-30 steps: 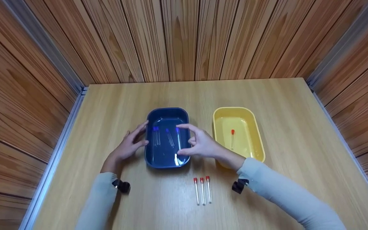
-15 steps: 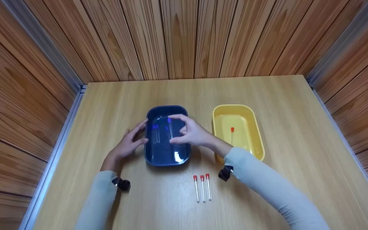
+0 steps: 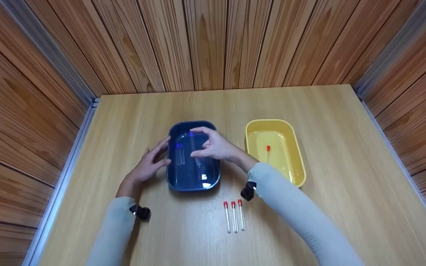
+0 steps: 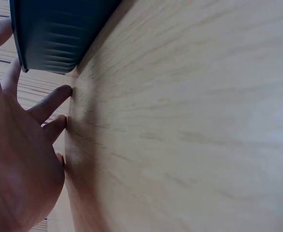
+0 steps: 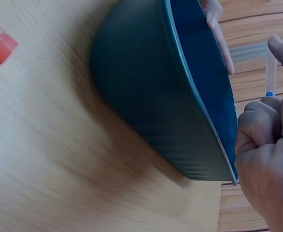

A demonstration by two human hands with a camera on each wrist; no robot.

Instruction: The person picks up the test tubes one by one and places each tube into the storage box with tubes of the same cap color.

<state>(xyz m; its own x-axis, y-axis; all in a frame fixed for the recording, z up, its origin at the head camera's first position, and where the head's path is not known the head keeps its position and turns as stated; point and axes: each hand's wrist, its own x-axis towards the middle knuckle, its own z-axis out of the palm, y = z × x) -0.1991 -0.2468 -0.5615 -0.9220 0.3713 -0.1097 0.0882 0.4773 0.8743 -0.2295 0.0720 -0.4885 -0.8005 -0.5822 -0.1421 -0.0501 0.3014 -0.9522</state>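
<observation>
In the head view, my right hand (image 3: 218, 145) is over the blue tray (image 3: 183, 181). Its thumb and index finger pinch a clear test tube with a blue cap (image 3: 192, 142) by the two ends. The right wrist view also catches this test tube (image 5: 271, 72), above the tray's rim. More blue-capped test tubes (image 3: 180, 158) lie inside the tray; one of them is partly hidden behind my right hand and the held tube. My left hand (image 3: 146, 167) rests against the tray's left side, thumb and index fingertip at the rim. Its other fingers reach down toward the tabletop (image 4: 180, 121).
To the right stands a yellow tray (image 3: 300, 162) with one red-capped test tube (image 3: 268, 153) in it. Three red-capped test tubes (image 3: 234, 218) lie side by side on the table in front of the trays. Wooden panels (image 3: 209, 44) enclose the back and sides.
My right hand has carried the blue-capped test tube from the tray's right part to the left and farther back. My left hand stays at the tray's left side.
</observation>
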